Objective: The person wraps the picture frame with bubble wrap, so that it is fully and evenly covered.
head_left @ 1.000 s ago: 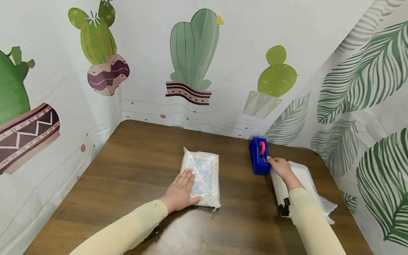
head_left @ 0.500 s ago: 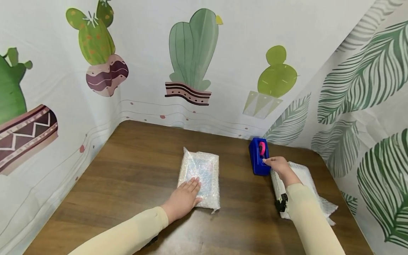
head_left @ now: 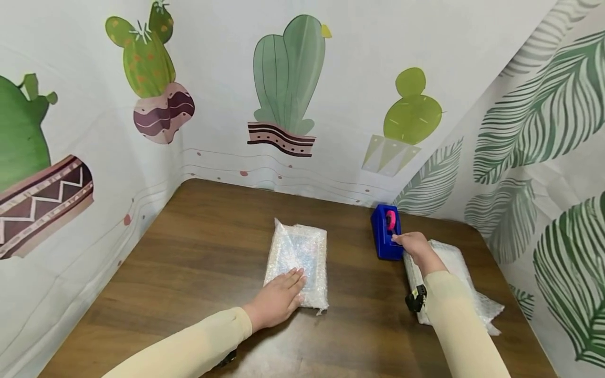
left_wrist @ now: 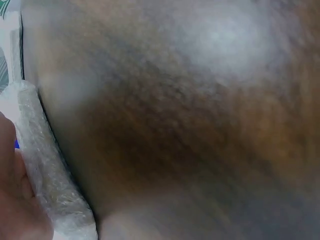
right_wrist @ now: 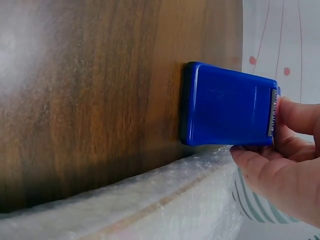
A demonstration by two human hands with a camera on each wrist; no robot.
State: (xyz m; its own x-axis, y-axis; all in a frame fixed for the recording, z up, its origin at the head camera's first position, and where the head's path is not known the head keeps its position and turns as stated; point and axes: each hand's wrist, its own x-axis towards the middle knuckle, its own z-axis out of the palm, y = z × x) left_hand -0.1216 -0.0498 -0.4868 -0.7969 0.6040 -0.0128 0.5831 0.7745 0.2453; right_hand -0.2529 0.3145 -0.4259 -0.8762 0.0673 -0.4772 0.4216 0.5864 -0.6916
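A flat parcel in bubble wrap (head_left: pixel 312 247) lies mid-table, a bluish print showing through the plastic. My left hand (head_left: pixel 278 299) rests on its near left part with fingers straight. The left wrist view shows the wrapped edge (left_wrist: pixel 47 165) beside that hand. To the right stands a blue tape dispenser (head_left: pixel 388 249) with a pink roll (head_left: pixel 390 220). My right hand (head_left: pixel 415 247) is at its cutter end, thumb and forefinger pinching together over the tape. In the right wrist view the fingers (right_wrist: pixel 295 112) are curled right at the toothed cutter (right_wrist: pixel 272 112); the tape end is hidden.
A second bubble-wrapped bundle (head_left: pixel 449 257) lies at the right, partly under my right forearm, its loose end (head_left: pixel 491 310) spreading toward the table edge. White cloth printed with cacti and leaves (head_left: pixel 217 105) hangs behind the brown table (head_left: pixel 208 236).
My left hand has slid a little toward me and to the right along the parcel. My right fingertips have moved slightly left, in over the dispenser's cutter end.
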